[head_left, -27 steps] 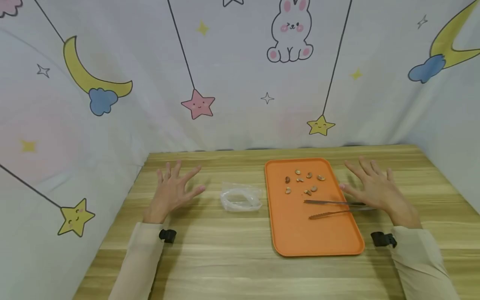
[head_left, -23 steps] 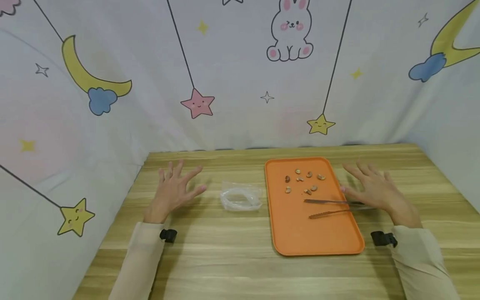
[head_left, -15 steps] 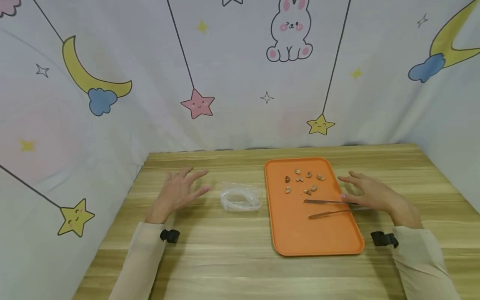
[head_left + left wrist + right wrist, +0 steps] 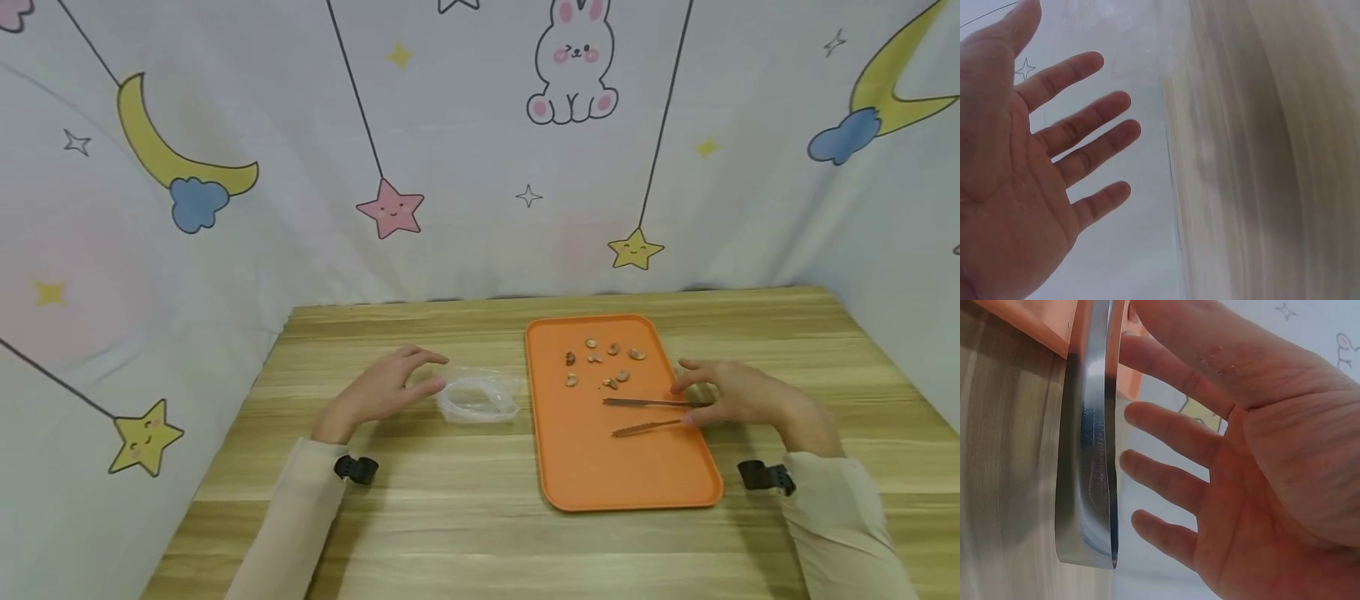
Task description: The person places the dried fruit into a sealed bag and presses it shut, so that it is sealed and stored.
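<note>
Metal tongs (image 4: 649,403) lie across the right edge of an orange tray (image 4: 622,475), their toothed tips on the tray. My right hand (image 4: 738,396) hovers over their handle end, thumb and fingers apart; the right wrist view shows the bent metal of the tongs (image 4: 1091,444) beside the parted fingers (image 4: 1169,481), not gripped. Several small curved nuts, cashew-like (image 4: 611,350), are scattered on the far half of the tray. At the left, my left hand (image 4: 386,387) reaches to the edge of a clear plastic bag (image 4: 480,396); its fingers (image 4: 1085,125) are spread and hold nothing.
A pale wood-grain table (image 4: 465,500) carries everything. White cloth (image 4: 480,208) printed with stars, moons and a rabbit hangs behind it and at both sides. Each wrist wears a black strap-like device, such as the left one (image 4: 357,469).
My left hand has moved right to the plastic bag, its fingers lowering. My right hand has turned from spread fingers to a looser curve over the tongs. The tray and nuts lie as before.
</note>
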Tool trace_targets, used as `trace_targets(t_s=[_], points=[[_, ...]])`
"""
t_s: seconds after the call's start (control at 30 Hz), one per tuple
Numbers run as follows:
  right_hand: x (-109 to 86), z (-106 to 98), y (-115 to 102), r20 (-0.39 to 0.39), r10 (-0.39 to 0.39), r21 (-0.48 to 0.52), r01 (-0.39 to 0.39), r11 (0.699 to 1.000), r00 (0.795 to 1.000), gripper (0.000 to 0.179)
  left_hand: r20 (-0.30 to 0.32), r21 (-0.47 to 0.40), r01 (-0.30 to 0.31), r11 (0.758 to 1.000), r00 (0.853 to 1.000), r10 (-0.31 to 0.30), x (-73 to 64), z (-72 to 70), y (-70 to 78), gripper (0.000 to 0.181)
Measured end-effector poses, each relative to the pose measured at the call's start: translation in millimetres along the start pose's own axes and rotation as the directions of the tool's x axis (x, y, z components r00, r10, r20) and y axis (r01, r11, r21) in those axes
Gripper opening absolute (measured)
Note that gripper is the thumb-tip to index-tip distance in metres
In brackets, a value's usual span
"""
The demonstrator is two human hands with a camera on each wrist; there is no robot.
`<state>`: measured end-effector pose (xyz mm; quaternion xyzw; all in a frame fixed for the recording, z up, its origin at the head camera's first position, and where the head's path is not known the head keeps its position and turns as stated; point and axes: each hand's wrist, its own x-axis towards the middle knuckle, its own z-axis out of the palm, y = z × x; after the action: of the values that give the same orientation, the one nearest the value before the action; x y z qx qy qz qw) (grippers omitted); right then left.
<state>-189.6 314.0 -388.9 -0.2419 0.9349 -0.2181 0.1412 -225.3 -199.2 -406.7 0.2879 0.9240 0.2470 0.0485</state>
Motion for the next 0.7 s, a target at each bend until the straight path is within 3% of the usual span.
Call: trace_targets(t_s=[0.13,0.33,0.7], points=[[0.3,0,0,0.049,0.005,0.015,-0.005,1.000,0.999,0.048,0.051,0.002,-0.036,0.999,0.998,0.036,6.5,0.3,3.5,0.053],[1.7,6,1,0.075,-0.015,0.024,0.014,1.000,0.997,0.044,0.129,0.015,-0.014,1.000,0.992,0.012,9.4,3.8,6.3,0.058],[7.8,11,0,0.032,-0.005,-0.021,0.006,1.000,0.999,0.026,0.106,0.013,-0.050,0.999,0.993,0.048,9.7,8.1,4.2,0.043]])
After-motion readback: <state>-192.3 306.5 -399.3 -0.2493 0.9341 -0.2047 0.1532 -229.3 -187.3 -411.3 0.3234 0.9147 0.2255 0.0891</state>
